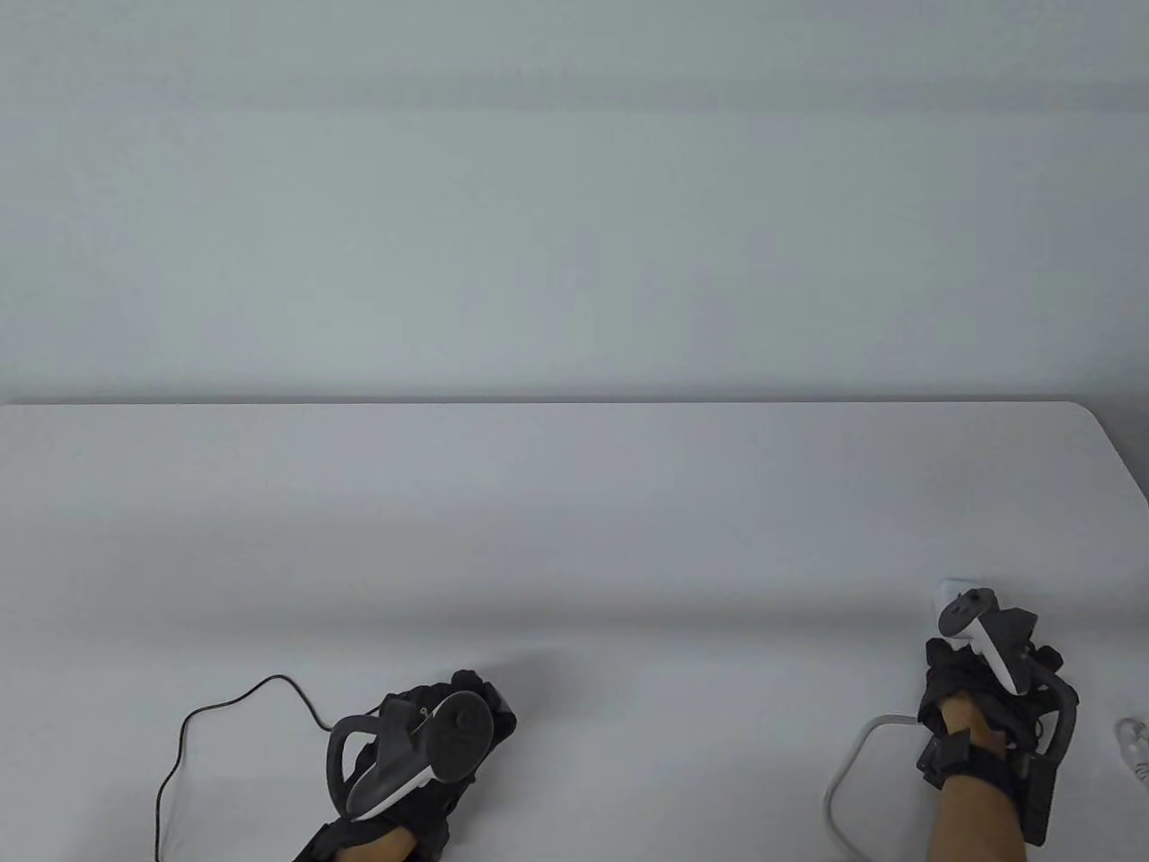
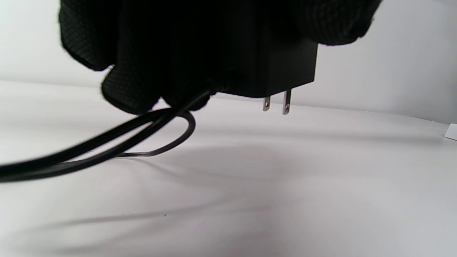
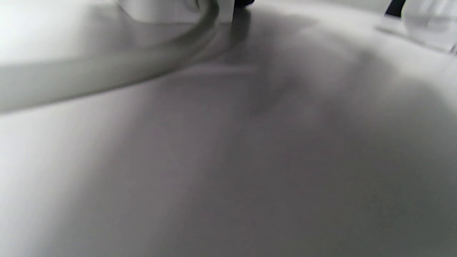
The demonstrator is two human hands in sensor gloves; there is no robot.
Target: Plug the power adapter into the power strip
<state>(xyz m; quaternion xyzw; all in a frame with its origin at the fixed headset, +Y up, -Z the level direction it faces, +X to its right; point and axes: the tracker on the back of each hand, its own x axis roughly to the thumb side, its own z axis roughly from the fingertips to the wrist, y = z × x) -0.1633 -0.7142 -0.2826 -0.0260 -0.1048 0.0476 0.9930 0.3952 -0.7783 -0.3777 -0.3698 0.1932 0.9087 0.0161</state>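
My left hand [image 1: 467, 709] grips the black power adapter [image 2: 285, 67] above the table, at the bottom left of the table view. Its two metal prongs [image 2: 276, 103] point down, clear of the surface. The adapter's black cable [image 1: 184, 745] loops off to the left and also shows in the left wrist view [image 2: 107, 142]. My right hand [image 1: 956, 669] lies over the white power strip [image 1: 950, 591] at the bottom right; only the strip's far end shows. In the blurred right wrist view a dark fingertip [image 3: 244, 3] is against the strip's side [image 3: 171, 9].
The strip's thick white cable [image 1: 848, 754] curves left and down from my right hand and shows in the right wrist view [image 3: 107, 71]. A small pale plug-like object [image 1: 1133, 741] lies at the right edge. The white table [image 1: 574, 539] ends at a back edge before a grey wall.
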